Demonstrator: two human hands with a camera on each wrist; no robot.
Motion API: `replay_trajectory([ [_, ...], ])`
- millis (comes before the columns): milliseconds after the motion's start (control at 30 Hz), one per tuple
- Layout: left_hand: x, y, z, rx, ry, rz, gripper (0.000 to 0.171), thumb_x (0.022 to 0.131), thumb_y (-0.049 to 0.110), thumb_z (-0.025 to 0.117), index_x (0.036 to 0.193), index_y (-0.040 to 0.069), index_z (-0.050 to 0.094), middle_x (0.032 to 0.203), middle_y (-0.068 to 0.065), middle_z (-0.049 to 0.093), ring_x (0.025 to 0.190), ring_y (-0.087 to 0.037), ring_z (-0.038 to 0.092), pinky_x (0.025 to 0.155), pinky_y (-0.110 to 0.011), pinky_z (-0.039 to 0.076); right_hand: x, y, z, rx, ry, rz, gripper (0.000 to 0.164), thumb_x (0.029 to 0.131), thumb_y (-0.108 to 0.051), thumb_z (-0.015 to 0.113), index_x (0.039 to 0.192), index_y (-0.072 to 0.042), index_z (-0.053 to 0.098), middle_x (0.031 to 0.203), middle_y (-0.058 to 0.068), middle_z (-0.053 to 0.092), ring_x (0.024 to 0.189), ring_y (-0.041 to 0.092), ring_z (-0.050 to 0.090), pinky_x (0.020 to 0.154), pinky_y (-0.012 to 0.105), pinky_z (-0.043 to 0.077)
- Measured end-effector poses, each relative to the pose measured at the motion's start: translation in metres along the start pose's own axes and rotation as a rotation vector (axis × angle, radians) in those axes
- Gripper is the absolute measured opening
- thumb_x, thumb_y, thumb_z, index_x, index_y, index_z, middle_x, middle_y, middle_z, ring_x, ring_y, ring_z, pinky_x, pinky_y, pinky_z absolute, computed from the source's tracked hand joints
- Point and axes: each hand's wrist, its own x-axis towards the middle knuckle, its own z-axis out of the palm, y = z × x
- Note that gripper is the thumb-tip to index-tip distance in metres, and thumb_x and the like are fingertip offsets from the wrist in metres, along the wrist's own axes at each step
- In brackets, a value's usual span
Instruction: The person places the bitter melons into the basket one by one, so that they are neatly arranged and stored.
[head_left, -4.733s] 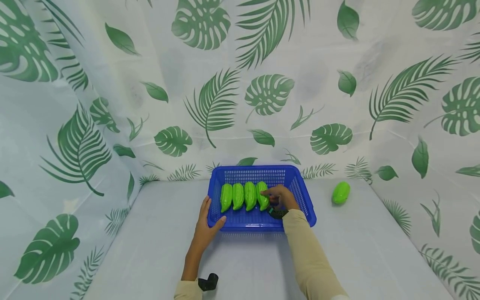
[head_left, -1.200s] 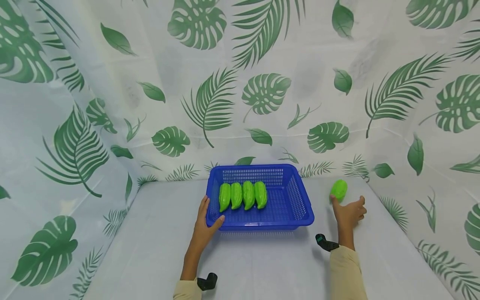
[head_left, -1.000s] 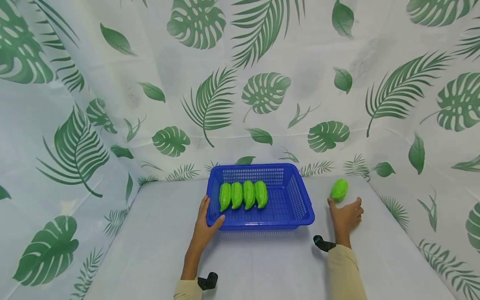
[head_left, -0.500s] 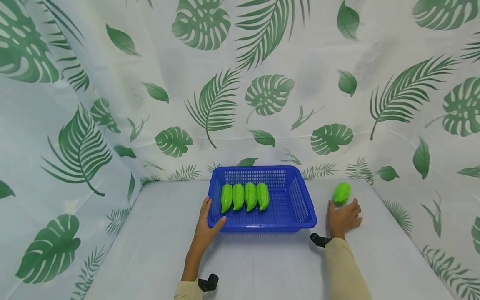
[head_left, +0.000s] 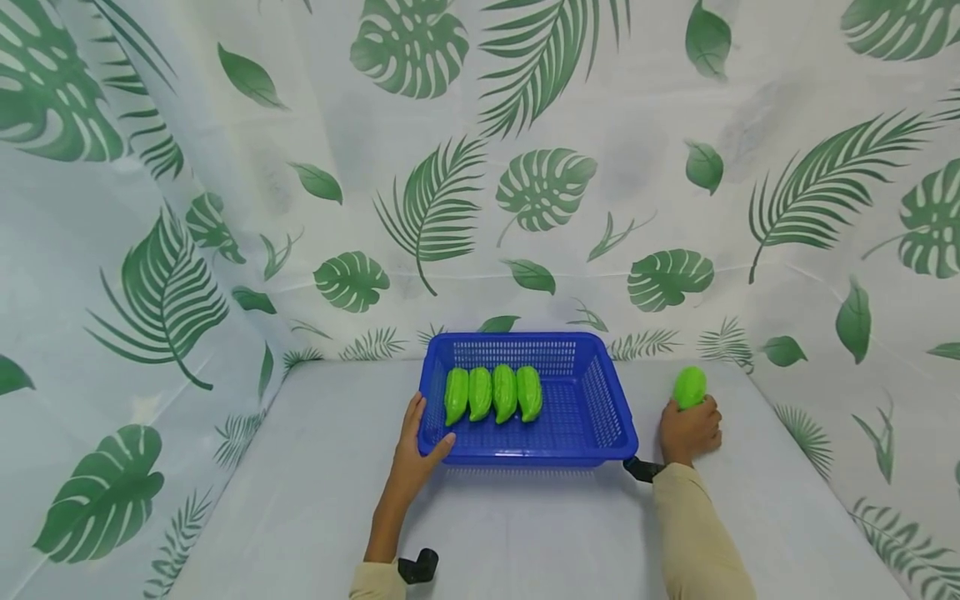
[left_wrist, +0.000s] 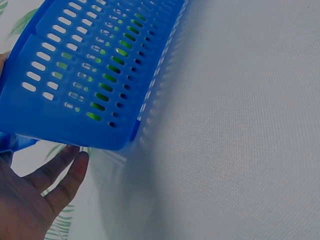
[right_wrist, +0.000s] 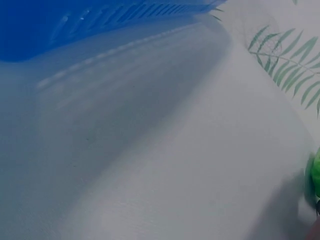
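Several bumpy green bitter gourds (head_left: 481,394) lie side by side in the left part of a blue plastic basket (head_left: 525,457). My left hand (head_left: 408,458) holds the basket's front left corner, thumb over the front rim and fingers along the left side. The left wrist view shows that hand (left_wrist: 37,195) by the perforated wall (left_wrist: 70,107). To the right of the basket, my right hand (head_left: 688,430) grips the lower end of another bitter gourd (head_left: 690,385) on the table. Only an edge of this gourd (right_wrist: 316,175) shows in the right wrist view.
The white table covering (head_left: 322,483) extends around the basket. A leaf-printed sheet (head_left: 450,275) rises close behind the basket and at both sides. A black wrist camera (head_left: 418,567) sits on the left wrist.
My right hand left the row of gourds in the basket, moved right to the lone gourd and now has its fingers around it. The left hand has stayed at the basket corner.
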Motion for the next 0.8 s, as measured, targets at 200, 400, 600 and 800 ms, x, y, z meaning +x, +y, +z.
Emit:
replay_trajectory([
  [200, 0.001, 0.001, -0.001, 0.000, -0.003, 0.001, 0.087, 0.090, 0.044, 0.067, 0.157, 0.017, 0.019, 0.166, 0.001, 0.010, 0.153, -0.030, 0.010, 0.119, -0.058, 0.017, 0.001, -0.002, -0.004, 0.027, 0.028, 0.051, 0.051, 0.096, -0.021, 0.048, 0.140, 0.002, 0.039, 0.133, 0.030, 0.047, 0.119, 0.050, 0.047, 0.101, 0.060, 0.031],
  [400, 0.003, 0.002, -0.001, 0.008, -0.002, -0.002, 0.087, 0.090, 0.042, 0.067, 0.157, 0.016, 0.019, 0.166, 0.001, 0.011, 0.153, -0.029, 0.011, 0.119, -0.057, 0.017, 0.001, 0.000, -0.005, 0.068, 0.041, 0.055, 0.050, 0.096, -0.020, 0.048, 0.141, 0.001, 0.040, 0.135, 0.029, 0.047, 0.123, 0.048, 0.045, 0.102, 0.060, 0.029],
  [600, 0.004, 0.001, 0.000, 0.004, 0.000, 0.000, 0.087, 0.090, 0.043, 0.067, 0.157, 0.017, 0.019, 0.166, 0.001, 0.010, 0.153, -0.030, 0.011, 0.119, -0.058, 0.017, 0.005, 0.001, -0.005, 0.047, 0.009, 0.048, 0.064, 0.094, -0.027, 0.052, 0.148, -0.002, 0.030, 0.141, 0.029, 0.041, 0.127, 0.049, 0.040, 0.104, 0.062, 0.025],
  [800, 0.002, -0.001, 0.000, 0.008, -0.004, 0.000, 0.088, 0.089, 0.044, 0.068, 0.157, 0.016, 0.019, 0.166, 0.000, 0.011, 0.153, -0.030, 0.010, 0.119, -0.059, 0.017, 0.010, 0.001, -0.010, -0.064, -0.122, 0.083, 0.073, 0.095, -0.038, 0.054, 0.149, 0.003, 0.025, 0.140, 0.032, 0.042, 0.127, 0.050, 0.037, 0.104, 0.065, 0.024],
])
